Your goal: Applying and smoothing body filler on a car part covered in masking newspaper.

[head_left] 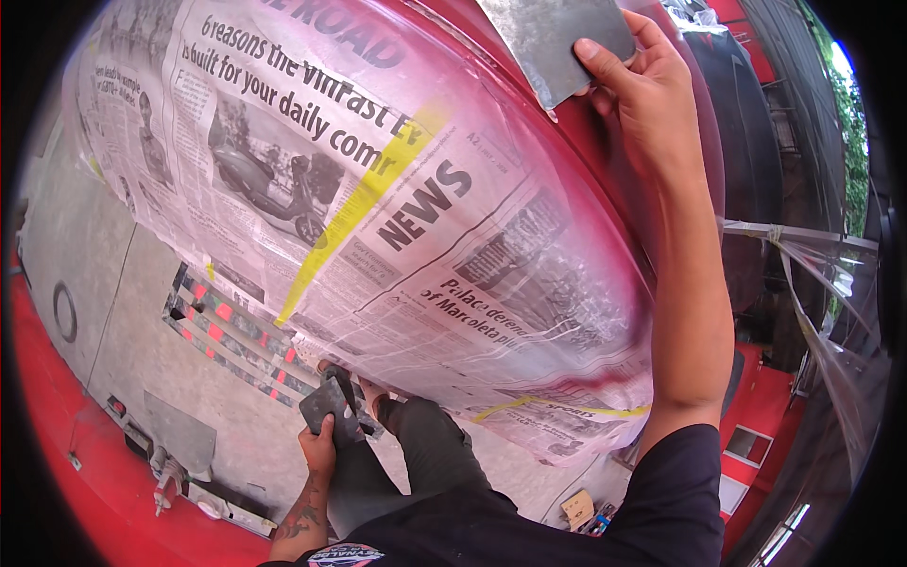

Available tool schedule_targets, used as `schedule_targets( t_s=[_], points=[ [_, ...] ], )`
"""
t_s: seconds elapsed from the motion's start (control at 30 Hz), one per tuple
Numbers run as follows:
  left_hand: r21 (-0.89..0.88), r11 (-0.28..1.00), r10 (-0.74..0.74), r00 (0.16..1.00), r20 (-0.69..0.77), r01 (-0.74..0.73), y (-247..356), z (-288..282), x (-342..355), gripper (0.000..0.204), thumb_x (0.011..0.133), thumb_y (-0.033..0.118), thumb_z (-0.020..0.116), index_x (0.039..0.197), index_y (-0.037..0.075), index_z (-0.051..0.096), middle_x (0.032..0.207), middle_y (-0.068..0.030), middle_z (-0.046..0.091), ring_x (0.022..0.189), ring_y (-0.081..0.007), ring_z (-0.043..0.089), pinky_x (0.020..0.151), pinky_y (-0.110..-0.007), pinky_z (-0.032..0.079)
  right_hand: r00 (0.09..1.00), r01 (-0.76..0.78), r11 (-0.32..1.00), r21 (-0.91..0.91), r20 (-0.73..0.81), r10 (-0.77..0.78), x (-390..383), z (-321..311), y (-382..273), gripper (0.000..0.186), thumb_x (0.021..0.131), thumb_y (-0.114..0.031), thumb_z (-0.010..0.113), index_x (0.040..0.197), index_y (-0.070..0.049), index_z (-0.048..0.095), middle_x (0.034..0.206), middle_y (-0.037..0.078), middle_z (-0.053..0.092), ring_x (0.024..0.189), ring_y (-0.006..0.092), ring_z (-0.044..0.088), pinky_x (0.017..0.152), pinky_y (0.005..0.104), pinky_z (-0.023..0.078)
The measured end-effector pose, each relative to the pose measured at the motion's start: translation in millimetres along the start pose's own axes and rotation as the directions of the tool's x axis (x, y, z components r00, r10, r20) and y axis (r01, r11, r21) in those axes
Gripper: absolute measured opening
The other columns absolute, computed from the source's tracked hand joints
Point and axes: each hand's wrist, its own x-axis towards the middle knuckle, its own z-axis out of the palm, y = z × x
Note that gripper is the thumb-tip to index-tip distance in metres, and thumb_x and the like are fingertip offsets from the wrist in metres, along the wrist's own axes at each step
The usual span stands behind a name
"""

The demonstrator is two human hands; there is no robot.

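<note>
My right hand [638,80] is raised at the upper right. It pinches a flat grey sheet [557,42] between thumb and fingers, and the sheet's top runs out of view. That sheet lies over or against the glossy red car body panel [590,142]; whether it touches, I cannot tell. Low in front of my legs, my left hand [319,446] grips a dark grey flat piece [331,416] with uneven edges. Newspaper masking [378,274] covers the curved bodywork between my hands, held by yellow tape [364,203]. Pinkish-red overspray tints the paper.
Below the bodywork is a concrete floor [76,246] with a slatted grate [231,331]. A red ledge at the lower left bears a spray gun [168,480] and other tools. Clear plastic sheeting [831,369] hangs on the right. A small box [576,508] stands near my right side.
</note>
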Motion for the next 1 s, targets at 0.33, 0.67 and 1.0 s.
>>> schedule_targets(
  t_s=[0.33, 0.67, 1.0],
  points=[
    [-0.015, 1.0, -0.003, 1.0, 0.005, 0.003, 2, 1, 0, 0.028, 0.092, 0.021, 0.068, 0.096, -0.007, 0.069, 0.085, -0.0046, 0.068, 0.074, -0.0108, 0.06, 0.069, -0.028, 0.049, 0.99, 0.126, 0.992, -0.008, -0.057, -0.127, -2, -20, 8, 0.049, 0.086, -0.011, 0.072, 0.127, 0.004, 0.049, 0.086, 0.005, 0.065, 0.065, 0.0064, 0.058, 0.055, 0.0203, 0.041],
    [0.012, 1.0, 0.005, 1.0, 0.005, -0.005, 13, 2, -2, 0.027, 0.092, 0.02, 0.068, 0.095, -0.006, 0.069, 0.084, -0.0038, 0.069, 0.073, -0.01, 0.06, 0.068, -0.027, 0.049, 0.99, 0.091, 0.995, 0.044, -0.11, -0.086, -14, -28, 2, 0.041, 0.086, -0.009, 0.071, 0.12, 0.002, 0.049, 0.086, 0.004, 0.064, 0.063, 0.0061, 0.055, 0.054, 0.0205, 0.039],
    [0.019, 1.0, -0.006, 1.0, 0.0, 0.006, 9, 0, 0, 0.03, 0.092, 0.022, 0.068, 0.094, -0.008, 0.068, 0.083, -0.0043, 0.068, 0.072, -0.0108, 0.06, 0.067, -0.028, 0.049, 0.957, 0.2, 0.973, -0.114, -0.193, -0.219, -29, 12, -12, 0.044, 0.082, -0.007, 0.076, 0.117, -0.001, 0.051, 0.092, 0.006, 0.065, 0.061, 0.0068, 0.056, 0.055, 0.0212, 0.047]
  ],
)
